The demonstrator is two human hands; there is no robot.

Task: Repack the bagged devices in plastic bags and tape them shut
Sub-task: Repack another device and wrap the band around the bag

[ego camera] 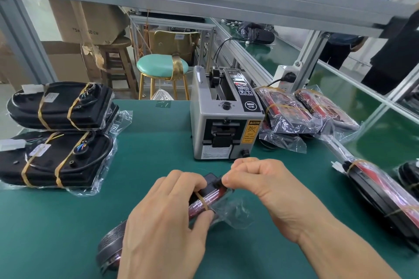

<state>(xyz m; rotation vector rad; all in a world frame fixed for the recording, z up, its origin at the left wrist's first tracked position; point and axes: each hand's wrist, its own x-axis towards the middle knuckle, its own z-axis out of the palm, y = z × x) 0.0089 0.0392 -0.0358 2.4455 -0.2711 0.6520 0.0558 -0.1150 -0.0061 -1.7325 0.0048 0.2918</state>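
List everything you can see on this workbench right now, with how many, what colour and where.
Tape dispenser: one, grey, bench centre.
Banded black devices: two stacks in clear bags, left.
Bagged red-and-black devices: a pile, right of the dispenser.
More bagged devices: at least two, far right edge.
Device being packed: one, red and black, rubber-banded, front centre.
Plastic bag: one, clear, around that device's near end.
Stool: one, mint seat, gold legs, behind the bench.
Bench mat: green.
Left hand: grips the device.
Right hand: pinches at its top end.
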